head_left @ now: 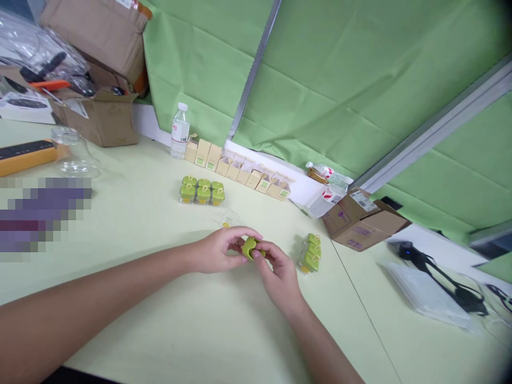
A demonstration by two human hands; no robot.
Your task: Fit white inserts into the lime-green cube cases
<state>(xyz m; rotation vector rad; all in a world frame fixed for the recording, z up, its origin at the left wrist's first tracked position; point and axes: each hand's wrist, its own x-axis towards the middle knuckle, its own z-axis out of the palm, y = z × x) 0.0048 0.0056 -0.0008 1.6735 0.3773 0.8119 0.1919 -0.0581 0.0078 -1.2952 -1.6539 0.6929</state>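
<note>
Both hands meet over the middle of the table around a small green lid [248, 246]. My left hand [218, 249] grips it from the left between thumb and fingers. From the right, my right hand [278, 269] pinches its other side; the fingers partly cover it. Just beyond my left hand lies a small clear container [229, 218] with a yellow label and no lid on it. Several small clear containers with green lids [203, 192] stand in two rows farther back. A shorter group of the same green-lidded containers [312, 253] stands right of my right hand.
Along the back stands a row of small open cardboard boxes [244, 170], beside an upright water bottle [180, 132]. Two bottles [326, 200] lean by a carton [360, 221] at right. A clear jar [78, 154] and a packed carton [106, 120] occupy the left.
</note>
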